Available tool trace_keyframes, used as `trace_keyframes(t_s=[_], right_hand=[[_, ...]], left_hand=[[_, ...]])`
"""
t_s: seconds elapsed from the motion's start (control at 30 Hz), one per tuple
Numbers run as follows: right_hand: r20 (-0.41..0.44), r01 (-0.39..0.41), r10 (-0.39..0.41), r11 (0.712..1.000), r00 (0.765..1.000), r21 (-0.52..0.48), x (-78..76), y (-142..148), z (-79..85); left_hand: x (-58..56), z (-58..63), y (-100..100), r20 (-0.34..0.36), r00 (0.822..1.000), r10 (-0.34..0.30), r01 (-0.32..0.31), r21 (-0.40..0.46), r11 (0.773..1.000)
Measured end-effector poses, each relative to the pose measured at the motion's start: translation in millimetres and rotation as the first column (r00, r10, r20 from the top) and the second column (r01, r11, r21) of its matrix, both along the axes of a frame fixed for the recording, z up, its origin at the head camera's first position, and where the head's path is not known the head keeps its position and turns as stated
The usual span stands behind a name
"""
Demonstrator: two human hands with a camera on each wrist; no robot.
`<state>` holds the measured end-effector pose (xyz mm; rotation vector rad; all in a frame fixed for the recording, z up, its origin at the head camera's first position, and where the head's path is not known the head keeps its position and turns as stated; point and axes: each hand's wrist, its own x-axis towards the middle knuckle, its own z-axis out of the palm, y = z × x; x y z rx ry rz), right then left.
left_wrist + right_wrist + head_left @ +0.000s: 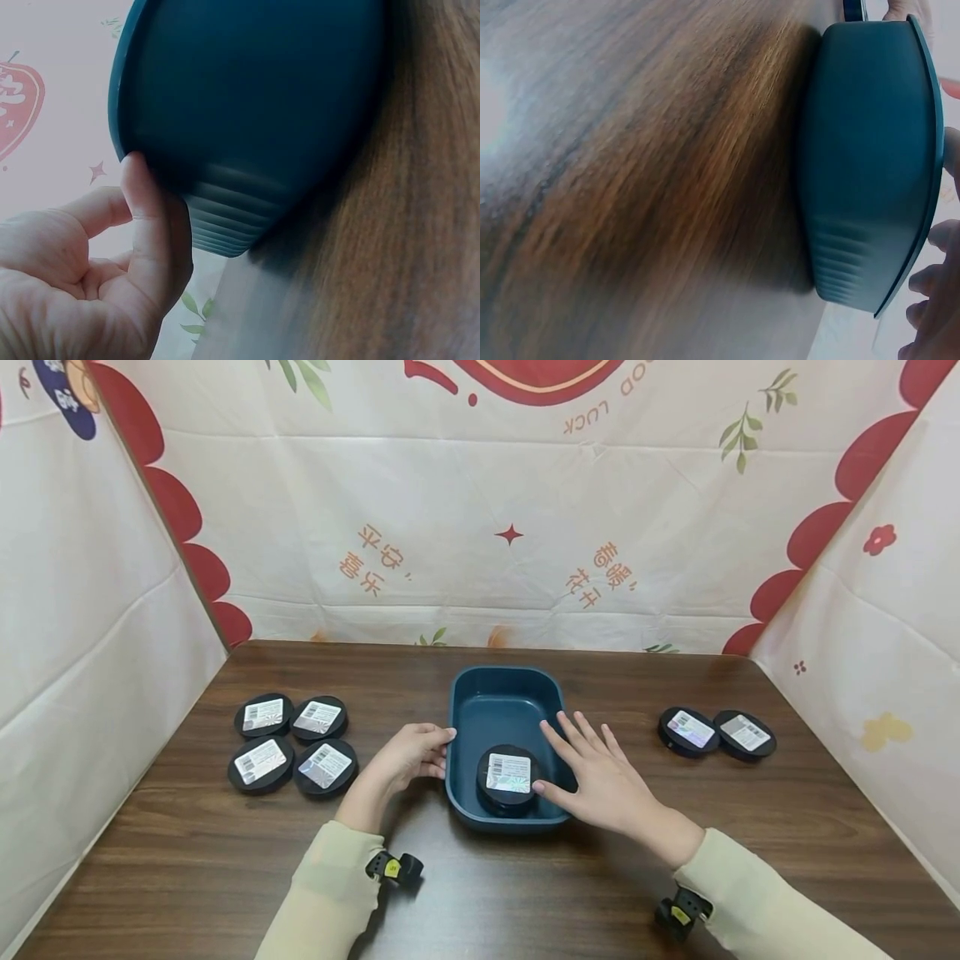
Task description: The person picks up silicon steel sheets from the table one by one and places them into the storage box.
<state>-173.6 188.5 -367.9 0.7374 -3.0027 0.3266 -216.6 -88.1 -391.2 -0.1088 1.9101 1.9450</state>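
My left hand [408,756] grips the left side of the blue tray [487,710], its fingers bent at the rim and outer wall. My right hand [603,781] is spread, fingers straight and apart, over the tray's right rim; it grips nothing. Inside the tray, toward my end, lies a black disc [508,777] with a white label facing up. It sits to the left of my right hand, right by the thumb tip; whether the thumb touches it, I can't tell. From my left hand it is across the tray wall, a little to the right. The tray rests on the brown table [480,902]. Four more discs [262,716] lie grouped beyond my left hand, and a pair of discs [689,732] sits well off to my right.
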Motion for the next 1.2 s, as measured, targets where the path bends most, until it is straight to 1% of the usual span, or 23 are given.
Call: trace_keyframes(t_s=[0.23, 0.5, 0.83, 1.2], right_hand=[[-0.007, 0.033, -0.033, 0.999, 0.999, 0.024, 1.2, 7.9, -1.0], [-0.044, 0.058, -0.056, 0.998, 0.997, 0.037, 2.2, 19.9, -3.7], [-0.057, 0.074, -0.068, 0.991, 0.996, 0.109, 3.1, 30.6, -4.8], [-0.056, 0.095, -0.09, 0.992, 0.994, 0.088, 4.7, 38.9, -7.2]], left_hand=[[0.0, -0.1, -0.5, -0.005, 1.0, -0.003, 0.003, 0.002, 1.0], [-1.0, 0.6, -0.8, 0.002, 1.0, 0.003, -0.003, -0.006, 1.0], [0.3, 1.7, 0.0, 0.0, 1.0, -0.008, 0.008, -0.004, 1.0], [-0.1, 0.8, -0.3, 0.004, 1.0, -0.012, 0.012, 0.002, 1.0]])
